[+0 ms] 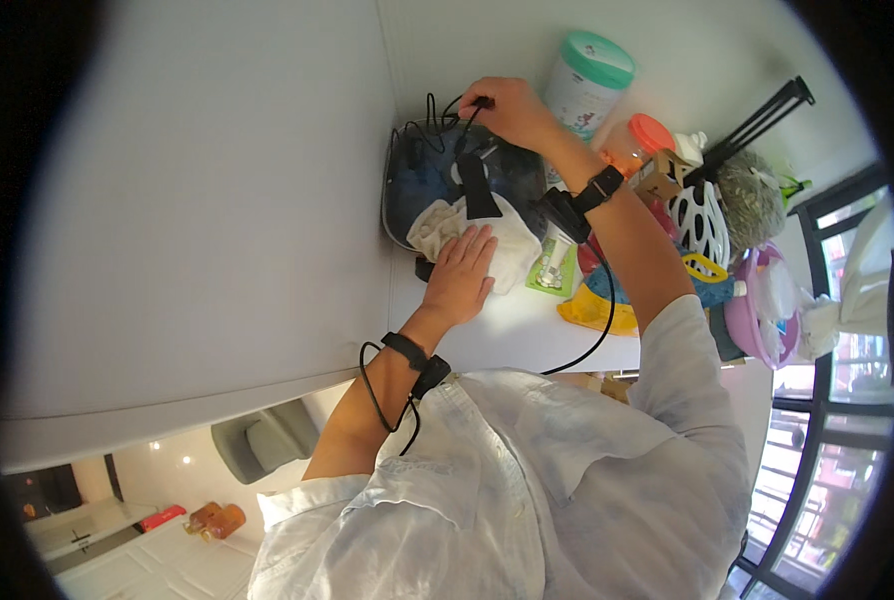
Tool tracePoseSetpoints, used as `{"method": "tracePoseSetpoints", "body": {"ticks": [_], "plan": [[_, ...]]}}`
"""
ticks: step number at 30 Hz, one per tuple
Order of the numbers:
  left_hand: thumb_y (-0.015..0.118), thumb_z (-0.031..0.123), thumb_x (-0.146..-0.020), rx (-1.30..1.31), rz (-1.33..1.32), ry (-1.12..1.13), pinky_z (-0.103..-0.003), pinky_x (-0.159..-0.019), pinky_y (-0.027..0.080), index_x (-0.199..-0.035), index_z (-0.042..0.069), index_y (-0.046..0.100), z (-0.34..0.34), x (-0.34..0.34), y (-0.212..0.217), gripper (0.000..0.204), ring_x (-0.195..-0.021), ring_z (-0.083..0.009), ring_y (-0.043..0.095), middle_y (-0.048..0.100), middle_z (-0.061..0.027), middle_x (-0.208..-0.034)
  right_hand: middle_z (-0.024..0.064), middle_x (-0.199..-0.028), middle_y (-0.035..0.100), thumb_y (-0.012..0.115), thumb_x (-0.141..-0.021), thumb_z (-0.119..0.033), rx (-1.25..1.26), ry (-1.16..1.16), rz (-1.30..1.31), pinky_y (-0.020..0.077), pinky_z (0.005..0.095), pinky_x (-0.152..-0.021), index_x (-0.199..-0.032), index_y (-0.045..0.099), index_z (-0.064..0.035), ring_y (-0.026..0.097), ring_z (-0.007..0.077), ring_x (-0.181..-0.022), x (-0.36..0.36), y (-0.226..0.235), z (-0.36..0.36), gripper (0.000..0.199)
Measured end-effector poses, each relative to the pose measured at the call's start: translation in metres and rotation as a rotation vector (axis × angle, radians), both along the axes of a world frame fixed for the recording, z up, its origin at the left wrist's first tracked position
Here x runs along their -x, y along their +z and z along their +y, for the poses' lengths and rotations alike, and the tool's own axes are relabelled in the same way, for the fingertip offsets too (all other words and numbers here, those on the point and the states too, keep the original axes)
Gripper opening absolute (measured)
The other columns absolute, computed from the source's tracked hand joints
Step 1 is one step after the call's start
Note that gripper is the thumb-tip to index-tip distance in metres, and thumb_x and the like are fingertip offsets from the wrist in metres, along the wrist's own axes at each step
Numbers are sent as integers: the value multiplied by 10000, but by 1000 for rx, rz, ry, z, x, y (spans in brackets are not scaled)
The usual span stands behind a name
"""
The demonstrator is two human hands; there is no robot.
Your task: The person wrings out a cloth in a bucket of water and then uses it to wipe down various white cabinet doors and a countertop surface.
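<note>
My right hand [508, 109] is at the far side of a dark, rounded-square container [404, 190], its fingers closed on a black cable [475, 110]. Loops of the cable run over the container's back left corner. A white cloth [512, 246] hangs over the near rim. My left hand [457, 272] lies flat on this cloth, fingers stretched out. Just beyond those fingers, a black strap-like piece [478, 187] rests on the cloth and reaches into the container. What lies under the cloth is hidden.
A white wall panel stands close on the left. To the right are a teal-lidded canister [589, 85], an orange-lidded jar [639, 146], a white bike helmet [700, 225], a green packet [553, 268], a yellow bag [600, 307] and a purple basin [749, 313]. Black wires trail from both wrists.
</note>
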State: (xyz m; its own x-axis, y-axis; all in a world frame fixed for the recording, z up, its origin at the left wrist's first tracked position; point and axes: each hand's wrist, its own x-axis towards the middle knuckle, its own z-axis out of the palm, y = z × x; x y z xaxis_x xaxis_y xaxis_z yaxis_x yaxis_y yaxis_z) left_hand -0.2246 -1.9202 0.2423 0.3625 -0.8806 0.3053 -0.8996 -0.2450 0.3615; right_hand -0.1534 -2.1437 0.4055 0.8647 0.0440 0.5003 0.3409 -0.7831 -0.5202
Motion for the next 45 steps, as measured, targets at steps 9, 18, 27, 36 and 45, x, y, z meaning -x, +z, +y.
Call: {"method": "tracePoseSetpoints", "body": {"ticks": [9, 18, 27, 36, 45], "plan": [[605, 229, -834, 1, -41, 1, -446, -1138, 192, -1416, 50, 352, -2, -2, -3, 659, -1404, -293, 245, 290, -111, -1516, 103, -857, 681, 677, -787, -59, 7, -62, -55, 519, 321, -704, -900, 670, -21, 660, 225, -766, 30, 17, -26, 119], [614, 223, -828, -4, -48, 1, -445, -1134, 203, -1414, 58, 362, -4, -3, -6, 658, -1403, -284, 250, 289, -105, -1520, 133, -845, 665, 646, -727, -39, 362, -151, -69, 505, 407, -702, -851, 659, -35, 638, 333, -800, 32, 28, -60, 124], [633, 205, -821, -9, -53, -14, -437, -1129, 213, -1406, 47, 370, -6, -1, -6, 661, -1403, -282, 253, 296, -101, -1519, 142, -766, 651, 634, -739, -23, 558, -318, 194, 499, 363, -663, -836, 643, -10, 646, 310, -730, 112, 74, -114, 98], [631, 211, -821, -14, -68, -13, -470, -1120, 224, -1415, 60, 356, -8, -2, -11, 672, -1399, -299, 264, 289, -104, -1524, 156, -852, 664, 715, -654, -70, 715, -389, 713, 512, 449, -692, -904, 683, -50, 634, 356, -899, 112, -22, -145, 252], [607, 227, -839, -2, -47, 11, -459, -1125, 218, -1388, 54, 394, -3, -4, -10, 614, -1393, -297, 272, 322, -105, -1504, 166, -1061, 656, 622, -767, -149, 650, -320, 738, 508, 451, -811, -1067, 648, -68, 625, 351, -1010, 105, -13, -108, 312]]}}
